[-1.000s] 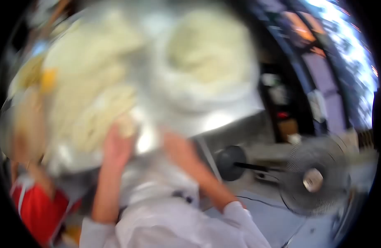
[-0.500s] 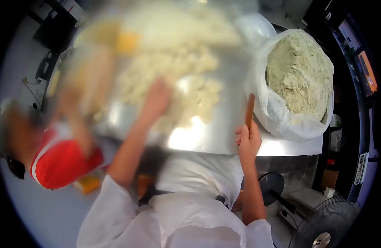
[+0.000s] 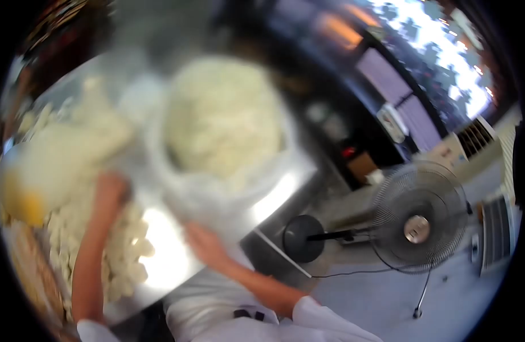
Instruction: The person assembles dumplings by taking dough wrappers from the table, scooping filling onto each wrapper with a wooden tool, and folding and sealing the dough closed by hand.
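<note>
Gleaming metal fills the near left, one table (image 3: 168,256) with one bright glare patch along its front, and beyond it the room swings round in a wide, curved view. One standing fan (image 3: 417,228) is over on the right, joined by a dark pole to one round black base (image 3: 303,238), with one thin cable (image 3: 353,273) running across the blue-grey floor (image 3: 359,308). Up in the far right corner, one brightly lit window area (image 3: 456,68) shows leafy shapes. Now the table: one big rounded pale mound (image 3: 225,117) sits in one white plastic bag (image 3: 208,196), and to its left lie many small pale lumps (image 3: 123,259), too crowded and blurred to count. One yellow-orange thing (image 3: 26,199), smeared by blur, shows at the left edge. Two hands in play, and they're well apart! The left hand (image 3: 111,188) is among the lumps, left of the bag; whether its fingers are closed on anything, I can't tell. Over at the table's front edge, the right hand (image 3: 205,242) is just below the bag, its grip too blurred to call. Two white sleeves, one at each arm, frame the bottom.
</note>
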`<state>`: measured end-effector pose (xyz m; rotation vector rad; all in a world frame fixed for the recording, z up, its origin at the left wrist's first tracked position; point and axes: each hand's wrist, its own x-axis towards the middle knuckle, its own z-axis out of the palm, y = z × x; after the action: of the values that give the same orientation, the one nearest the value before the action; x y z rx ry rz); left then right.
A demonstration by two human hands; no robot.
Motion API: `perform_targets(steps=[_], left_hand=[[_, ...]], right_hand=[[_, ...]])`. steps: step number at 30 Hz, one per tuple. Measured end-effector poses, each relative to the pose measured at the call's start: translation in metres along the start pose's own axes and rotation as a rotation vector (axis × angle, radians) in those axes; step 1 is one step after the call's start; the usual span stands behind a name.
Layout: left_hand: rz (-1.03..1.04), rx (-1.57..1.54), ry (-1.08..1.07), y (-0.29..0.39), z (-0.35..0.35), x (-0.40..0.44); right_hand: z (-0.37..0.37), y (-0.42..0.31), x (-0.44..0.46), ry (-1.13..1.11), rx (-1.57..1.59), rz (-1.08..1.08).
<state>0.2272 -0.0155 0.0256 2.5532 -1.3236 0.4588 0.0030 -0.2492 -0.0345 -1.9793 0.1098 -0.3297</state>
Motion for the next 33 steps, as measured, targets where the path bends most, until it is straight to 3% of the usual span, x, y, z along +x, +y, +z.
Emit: perform_targets(steps=[2, 9, 14, 17, 21, 22, 25, 26, 28, 30, 31, 33], left_hand=[[0.007, -0.150, 0.033, 0.015, -0.019, 0.009], [-0.218, -0.158, 0.274, 0.055, 0.015, -0.005], [-0.339, -0.099, -0.030, 0.077, 0.030, 0.003], [-0.230, -0.093, -0.109, 0.093, 0.028, 0.002], [-0.316, -0.186, -0.253, 0.102, -0.010, 0.022], [-0.324, -0.174, -0.154, 0.101, -0.004, 0.021], [-0.210, -0.296, 0.414, 0.121, 0.013, 0.007], [-0.357, -0.495, 0.397, 0.135, 0.018, 0.000], [-0.400, -0.413, 0.238, 0.170, 0.012, -0.013], [-0.498, -0.436, 0.226, 0.219, 0.009, -0.032], [-0.508, -0.462, 0.146, 0.231, 0.031, -0.055], [-0.408, -0.268, 0.185, 0.259, 0.025, -0.063]], right_hand=[[-0.013, -0.032, 0.006, 0.081, 0.107, -0.101], [-0.023, -0.034, -0.001, -0.011, 0.089, 0.001], [-0.030, -0.038, -0.003, -0.096, 0.093, 0.141], [-0.023, -0.035, -0.010, 0.097, 0.184, -0.023], [-0.021, -0.030, -0.015, 0.092, 0.231, 0.002], [-0.023, -0.029, -0.017, 0.078, 0.261, 0.037], [-0.021, -0.016, -0.034, 0.109, 0.363, 0.093], [-0.018, -0.010, -0.041, 0.129, 0.401, 0.103], [-0.029, -0.017, -0.051, 0.109, 0.437, 0.123], [-0.046, -0.027, -0.060, 0.111, 0.469, 0.158], [-0.053, -0.033, -0.065, 0.115, 0.485, 0.189], [-0.068, -0.040, -0.077, 0.123, 0.480, 0.231]])
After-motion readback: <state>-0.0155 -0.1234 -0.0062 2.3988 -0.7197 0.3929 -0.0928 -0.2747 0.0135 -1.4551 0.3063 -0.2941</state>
